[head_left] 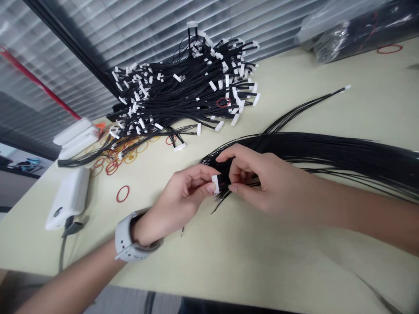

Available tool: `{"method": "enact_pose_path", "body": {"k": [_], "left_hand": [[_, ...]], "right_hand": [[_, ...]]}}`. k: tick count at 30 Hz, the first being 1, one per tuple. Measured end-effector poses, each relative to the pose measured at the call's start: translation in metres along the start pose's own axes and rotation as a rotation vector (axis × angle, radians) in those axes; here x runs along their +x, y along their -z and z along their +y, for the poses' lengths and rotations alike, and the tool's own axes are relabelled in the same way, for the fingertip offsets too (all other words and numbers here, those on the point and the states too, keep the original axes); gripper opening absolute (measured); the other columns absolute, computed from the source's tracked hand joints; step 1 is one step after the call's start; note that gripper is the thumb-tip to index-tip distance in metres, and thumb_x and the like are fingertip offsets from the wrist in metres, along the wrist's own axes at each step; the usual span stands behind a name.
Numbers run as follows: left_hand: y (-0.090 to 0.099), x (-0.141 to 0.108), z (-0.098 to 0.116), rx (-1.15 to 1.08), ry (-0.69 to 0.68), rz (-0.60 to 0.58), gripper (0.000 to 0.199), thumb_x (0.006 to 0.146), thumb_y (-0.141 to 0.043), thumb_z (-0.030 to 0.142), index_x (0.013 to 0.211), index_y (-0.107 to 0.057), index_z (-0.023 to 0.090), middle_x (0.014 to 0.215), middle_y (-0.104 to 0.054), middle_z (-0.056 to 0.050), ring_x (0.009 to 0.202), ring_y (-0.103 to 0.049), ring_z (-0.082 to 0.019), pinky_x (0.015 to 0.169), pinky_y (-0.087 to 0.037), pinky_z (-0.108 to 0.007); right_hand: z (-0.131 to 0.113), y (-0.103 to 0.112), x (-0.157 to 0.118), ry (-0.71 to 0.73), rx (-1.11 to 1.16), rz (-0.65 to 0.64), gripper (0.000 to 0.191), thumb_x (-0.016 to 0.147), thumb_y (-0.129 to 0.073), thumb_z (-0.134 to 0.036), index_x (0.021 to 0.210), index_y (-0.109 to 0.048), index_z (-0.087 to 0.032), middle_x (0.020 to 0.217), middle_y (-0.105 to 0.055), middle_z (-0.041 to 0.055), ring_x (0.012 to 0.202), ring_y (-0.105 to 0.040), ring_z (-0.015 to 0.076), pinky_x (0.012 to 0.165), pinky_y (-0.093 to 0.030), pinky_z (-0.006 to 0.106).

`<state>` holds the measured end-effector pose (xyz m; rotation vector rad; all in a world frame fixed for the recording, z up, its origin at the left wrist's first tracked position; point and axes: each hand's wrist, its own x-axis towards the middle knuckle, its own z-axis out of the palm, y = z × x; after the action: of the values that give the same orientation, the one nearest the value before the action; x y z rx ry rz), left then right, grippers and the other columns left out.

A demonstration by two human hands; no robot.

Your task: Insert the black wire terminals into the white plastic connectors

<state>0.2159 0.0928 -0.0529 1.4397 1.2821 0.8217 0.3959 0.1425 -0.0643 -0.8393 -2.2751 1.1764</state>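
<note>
Between the thumb and fingers of my left hand point(188, 189) is a small white connector point(215, 184), its black wires running off to the right. My right hand point(258, 174) is closed just beside it, thumb and fingers pinched around black wires point(225, 179) near the connector. A thick bundle of loose black wires point(343, 150) lies under and behind my right hand and stretches to the right edge. Another group of black wires point(294, 109) with a white connector point(347, 87) at its far end slants to the upper right. Bare wire tips poke out near my fingertips.
A large heap of black cables with white connectors point(183, 91) lies at the back against the blinds. Red and yellow rubber bands point(113, 167) are scattered at left. A white power adapter point(68, 198) with a cord stands near the left edge. Plastic-wrapped rolls point(366, 35) lie at upper right.
</note>
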Motion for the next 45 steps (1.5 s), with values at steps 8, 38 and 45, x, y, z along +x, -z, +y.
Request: {"method": "enact_pose_path", "body": {"k": [8,38,45], "left_hand": [[0.000,-0.001,0.003,-0.004,0.002,0.022,0.009,0.083,-0.055,0.013,0.091,-0.058,0.012,0.075,-0.061,-0.001,0.069,-0.054,-0.009,0.063,-0.043,-0.019],[0.001,-0.003,0.001,-0.314,0.172,0.080,0.012,0.077,-0.064,0.015,0.089,-0.063,0.014,0.078,-0.064,-0.001,0.068,-0.058,-0.008,0.065,-0.047,-0.018],[0.000,-0.004,0.002,-0.164,0.081,0.054,0.010,0.080,-0.058,0.011,0.091,-0.059,0.012,0.076,-0.064,-0.001,0.069,-0.057,-0.009,0.065,-0.046,-0.018]], "right_hand": [[0.003,0.010,0.002,0.077,0.021,-0.050,0.010,0.077,-0.050,-0.009,0.079,-0.051,-0.019,0.070,-0.056,-0.0025,0.062,-0.051,0.0089,0.054,-0.038,0.021],[0.001,-0.011,-0.006,0.589,-0.879,0.270,0.030,0.086,-0.036,-0.006,0.075,-0.064,-0.012,0.069,-0.055,0.0069,0.062,-0.045,0.0163,0.060,-0.032,0.031],[0.004,-0.014,-0.003,0.594,-0.943,0.284,0.029,0.086,-0.037,-0.006,0.070,-0.060,-0.013,0.064,-0.051,0.0049,0.058,-0.041,0.0157,0.059,-0.030,0.030]]}}
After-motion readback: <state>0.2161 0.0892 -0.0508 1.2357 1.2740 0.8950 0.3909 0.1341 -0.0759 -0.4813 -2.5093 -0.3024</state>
